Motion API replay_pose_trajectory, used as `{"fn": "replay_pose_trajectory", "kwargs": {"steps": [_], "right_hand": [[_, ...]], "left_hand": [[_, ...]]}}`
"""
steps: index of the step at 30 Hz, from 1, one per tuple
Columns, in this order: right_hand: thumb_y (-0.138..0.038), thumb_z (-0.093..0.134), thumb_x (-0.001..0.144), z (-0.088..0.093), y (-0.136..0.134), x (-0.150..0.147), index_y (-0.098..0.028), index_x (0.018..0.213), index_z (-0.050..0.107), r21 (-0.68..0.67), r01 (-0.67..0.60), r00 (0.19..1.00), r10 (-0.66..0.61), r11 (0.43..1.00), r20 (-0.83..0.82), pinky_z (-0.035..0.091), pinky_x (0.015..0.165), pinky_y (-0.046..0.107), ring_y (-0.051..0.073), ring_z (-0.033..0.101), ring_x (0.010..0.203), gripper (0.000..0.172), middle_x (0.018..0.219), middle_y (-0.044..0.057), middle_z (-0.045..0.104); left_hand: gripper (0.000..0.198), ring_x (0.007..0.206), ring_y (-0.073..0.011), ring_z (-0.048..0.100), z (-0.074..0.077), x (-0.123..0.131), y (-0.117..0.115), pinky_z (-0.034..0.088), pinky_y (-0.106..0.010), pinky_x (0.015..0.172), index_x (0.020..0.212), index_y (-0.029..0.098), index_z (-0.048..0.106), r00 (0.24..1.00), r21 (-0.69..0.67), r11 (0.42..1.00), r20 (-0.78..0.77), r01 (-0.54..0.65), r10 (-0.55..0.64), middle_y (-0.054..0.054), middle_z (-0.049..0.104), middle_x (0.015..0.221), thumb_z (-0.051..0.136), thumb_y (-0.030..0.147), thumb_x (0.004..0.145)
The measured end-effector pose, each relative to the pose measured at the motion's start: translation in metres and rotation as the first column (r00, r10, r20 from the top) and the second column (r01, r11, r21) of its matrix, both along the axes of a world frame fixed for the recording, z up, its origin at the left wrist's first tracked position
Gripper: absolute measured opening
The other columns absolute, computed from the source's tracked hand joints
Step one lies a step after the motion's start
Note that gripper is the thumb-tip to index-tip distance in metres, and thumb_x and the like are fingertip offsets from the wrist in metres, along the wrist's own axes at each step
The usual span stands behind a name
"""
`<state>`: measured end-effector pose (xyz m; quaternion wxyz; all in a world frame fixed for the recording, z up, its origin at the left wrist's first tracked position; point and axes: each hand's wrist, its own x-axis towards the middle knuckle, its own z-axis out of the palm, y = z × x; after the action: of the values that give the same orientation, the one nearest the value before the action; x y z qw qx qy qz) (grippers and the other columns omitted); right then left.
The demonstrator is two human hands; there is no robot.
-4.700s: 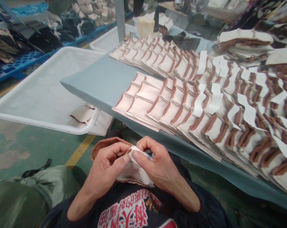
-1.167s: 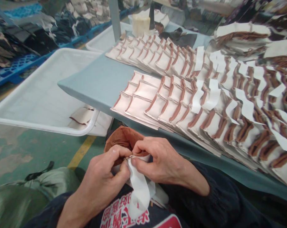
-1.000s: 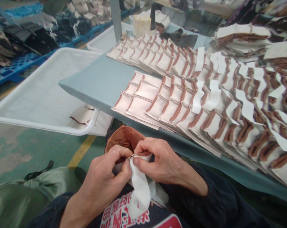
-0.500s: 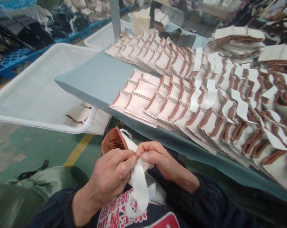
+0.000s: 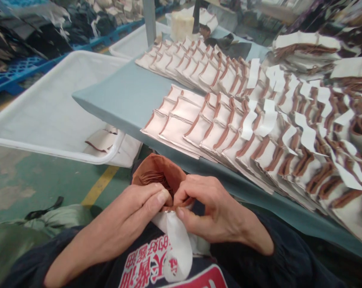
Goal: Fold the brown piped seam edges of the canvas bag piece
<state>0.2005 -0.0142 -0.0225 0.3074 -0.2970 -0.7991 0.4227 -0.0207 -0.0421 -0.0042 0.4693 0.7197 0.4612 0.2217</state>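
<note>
At my lap is a white fabric piece with a brown inside [image 5: 164,170], curved open like a pouch, dark folds showing within. My left hand [image 5: 136,210] is closed on its near edge, fingertips over the rim. From the right, my right hand [image 5: 212,210] pinches the same edge, the thumb on the outside and the fingers partly inside. Between the two hands a white strip [image 5: 179,244] hangs from the edge and curls over the printed apron [image 5: 148,260]. My hands hide part of the rim.
Ahead, a blue-grey table [image 5: 109,94] bears overlapping rows of white pieces with brown edges [image 5: 183,110], some with white strips [image 5: 266,118]. To the left stands a white plastic tub [image 5: 46,104] with a few pieces in it. A green sack [image 5: 49,228] lies at lower left.
The fabric piece has turned, so its brown inside opens wider towards me. My right hand has shifted its grip along the edge, and its fingers now reach partly inside.
</note>
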Motion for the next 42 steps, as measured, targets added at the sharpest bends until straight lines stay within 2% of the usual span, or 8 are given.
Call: {"fn": "replay_pose_trajectory", "kwargs": {"steps": [4,10,19,23,27,31,35,42], "right_hand": [[-0.009,0.061,0.08,0.006,-0.002,0.003,-0.019,0.08,0.061,0.059,-0.033,0.999,0.031,0.998,0.038,0.041,0.067,0.025,0.012,0.055,0.068,0.01,0.074,-0.002,0.065],[-0.017,0.058,0.087,0.008,-0.001,0.015,-0.018,0.085,0.063,-0.058,-0.066,0.995,0.07,0.996,0.074,0.042,0.07,0.027,0.013,0.056,0.071,0.005,0.078,-0.001,0.065],[-0.021,0.041,0.103,0.007,0.002,0.012,-0.02,0.077,0.062,-0.018,-0.118,0.976,0.12,0.993,0.182,0.04,0.069,0.032,0.017,0.056,0.069,0.033,0.073,0.003,0.069],[-0.021,0.041,0.104,0.002,0.001,0.013,-0.02,0.078,0.06,-0.005,-0.106,0.977,0.105,0.994,0.187,0.04,0.068,0.032,0.017,0.056,0.069,0.032,0.074,0.003,0.069],[-0.023,0.044,0.106,-0.004,-0.002,0.011,-0.021,0.078,0.057,-0.006,-0.08,0.986,0.08,0.997,0.146,0.039,0.069,0.031,0.016,0.054,0.07,0.031,0.074,0.002,0.065],[-0.025,0.044,0.107,-0.003,-0.004,0.009,-0.021,0.078,0.055,0.075,-0.064,0.992,0.055,0.995,0.112,0.037,0.069,0.031,0.016,0.05,0.069,0.032,0.072,0.0,0.061],[-0.027,0.038,0.111,0.005,-0.005,0.008,-0.021,0.078,0.054,0.155,-0.073,0.976,0.039,0.985,0.214,0.037,0.068,0.033,0.017,0.049,0.068,0.037,0.072,0.001,0.062],[-0.036,0.036,0.115,0.011,-0.002,0.008,-0.021,0.075,0.053,0.081,-0.156,0.97,0.136,0.984,0.204,0.036,0.065,0.032,0.016,0.048,0.067,0.046,0.069,0.0,0.059]], "left_hand": [[0.047,0.07,-0.0151,0.056,0.002,0.001,0.007,0.044,-0.025,0.065,0.074,0.022,0.051,0.996,-0.128,0.988,0.027,0.089,-0.087,0.003,0.056,0.073,0.035,0.046,0.11],[0.045,0.063,-0.0134,0.044,-0.009,0.0,0.006,0.038,-0.025,0.059,0.071,0.022,0.04,0.979,-0.253,0.947,0.098,0.198,-0.179,0.004,0.043,0.069,0.036,0.045,0.11],[0.031,0.064,-0.01,0.06,-0.019,-0.003,0.001,0.042,-0.02,0.062,0.085,0.021,0.062,0.967,0.152,0.958,0.039,0.244,-0.252,0.006,0.065,0.074,0.046,0.027,0.112],[0.033,0.067,-0.0131,0.065,-0.028,-0.001,-0.003,0.045,-0.024,0.064,0.087,0.02,0.062,0.963,0.403,0.875,-0.155,0.267,-0.222,0.002,0.069,0.076,0.043,0.024,0.113],[0.033,0.056,-0.0151,0.056,-0.032,0.007,-0.005,0.039,-0.03,0.058,0.076,0.02,0.059,0.959,0.635,0.742,-0.282,0.216,-0.037,0.002,0.061,0.065,0.047,0.018,0.106],[0.03,0.053,-0.0138,0.052,-0.03,0.013,-0.009,0.038,-0.031,0.055,0.071,0.021,0.054,0.964,0.629,0.763,-0.265,0.152,0.026,0.003,0.056,0.061,0.047,0.013,0.099],[0.031,0.052,-0.0124,0.05,-0.026,0.015,-0.016,0.037,-0.029,0.053,0.075,0.021,0.052,0.977,0.617,0.781,-0.21,0.096,0.046,0.005,0.054,0.061,0.046,0.016,0.105],[0.041,0.053,-0.0111,0.053,-0.021,0.016,-0.017,0.039,-0.028,0.053,0.076,0.022,0.047,0.989,0.609,0.785,-0.145,0.115,-0.033,0.006,0.055,0.062,0.04,0.03,0.115]]}}
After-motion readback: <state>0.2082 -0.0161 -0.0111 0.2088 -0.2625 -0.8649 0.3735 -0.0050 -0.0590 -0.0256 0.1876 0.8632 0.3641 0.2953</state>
